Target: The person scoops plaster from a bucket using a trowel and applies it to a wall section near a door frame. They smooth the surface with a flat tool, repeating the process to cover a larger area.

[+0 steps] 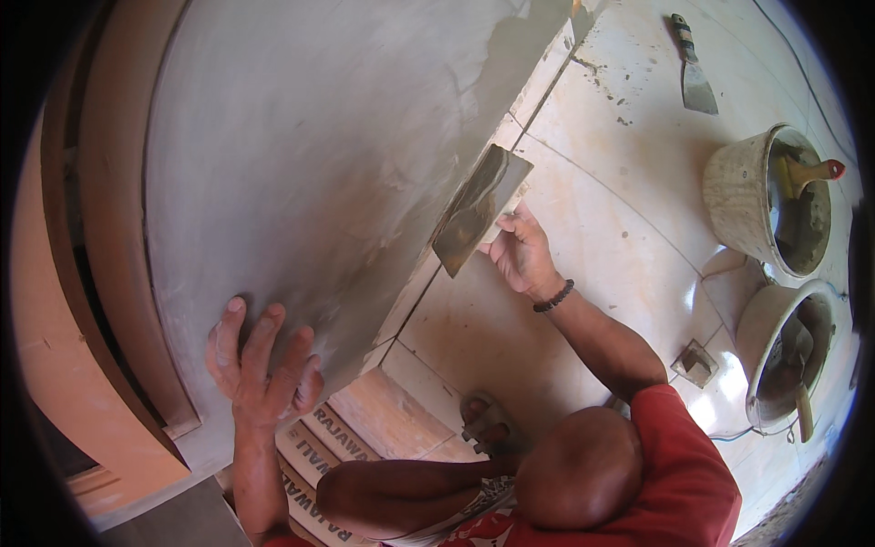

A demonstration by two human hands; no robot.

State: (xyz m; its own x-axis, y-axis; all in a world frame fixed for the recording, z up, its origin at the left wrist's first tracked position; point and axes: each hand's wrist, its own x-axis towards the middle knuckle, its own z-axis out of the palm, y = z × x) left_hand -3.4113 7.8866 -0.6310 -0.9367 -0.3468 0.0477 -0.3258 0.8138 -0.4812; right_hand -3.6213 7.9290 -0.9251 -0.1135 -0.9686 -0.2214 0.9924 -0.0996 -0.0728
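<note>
My right hand is closed round the handle of a flat plastering trowel. Wet grey cement is smeared over part of its rectangular blade. The blade lies at the bottom edge of a grey plastered wall, beside the tiled skirting; I cannot tell whether it touches the plaster. My left hand rests against the wall's lower left part, with fingers spread and nothing held. Darker, damper-looking plaster runs along the wall's edge near the trowel.
A bucket with a paintbrush stands at right, near another bucket holding a wooden-handled tool. A scraper and a small square piece lie on the tiled floor. Wooden frame borders the wall; printed cartons lie below.
</note>
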